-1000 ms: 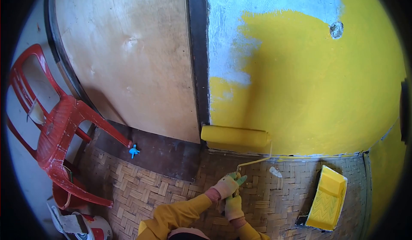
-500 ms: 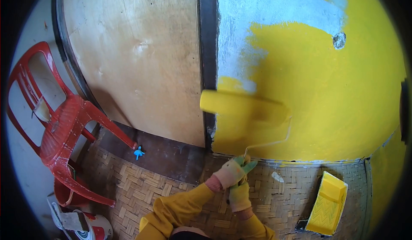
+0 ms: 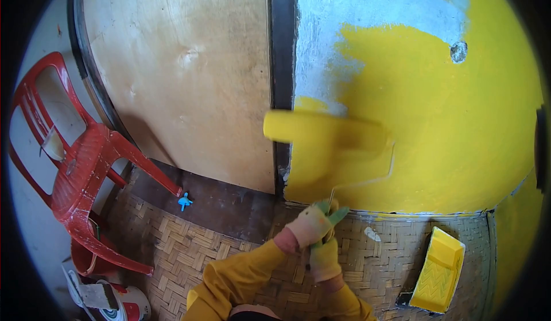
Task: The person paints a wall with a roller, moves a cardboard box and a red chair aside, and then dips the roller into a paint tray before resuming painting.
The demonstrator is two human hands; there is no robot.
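Both hands wear pale gloves with green fingertips and close around the handle of a paint roller [image 3: 327, 130]. My left hand [image 3: 308, 225] is the upper one, near the roller's wire frame. Just below it, my right hand [image 3: 325, 259] wraps the lower part of the handle. The roller's yellow sleeve lies sideways, slightly blurred, over the yellow-painted wall [image 3: 425, 131]. Its left end overlaps the dark post [image 3: 282, 51]. Bluish-white unpainted wall [image 3: 367, 2] shows above.
A yellow paint tray [image 3: 439, 272] lies on the woven floor [image 3: 189, 263] at right. At left stand a red plastic chair [image 3: 86, 166], a paint bucket [image 3: 132, 304] and a reddish pail [image 3: 86, 255]. A small blue object [image 3: 184, 201] lies by the wooden panel [image 3: 183, 86].
The roller has moved slightly up the wall, and both hands have gone a little to the right with the handle. The view has shifted slightly.
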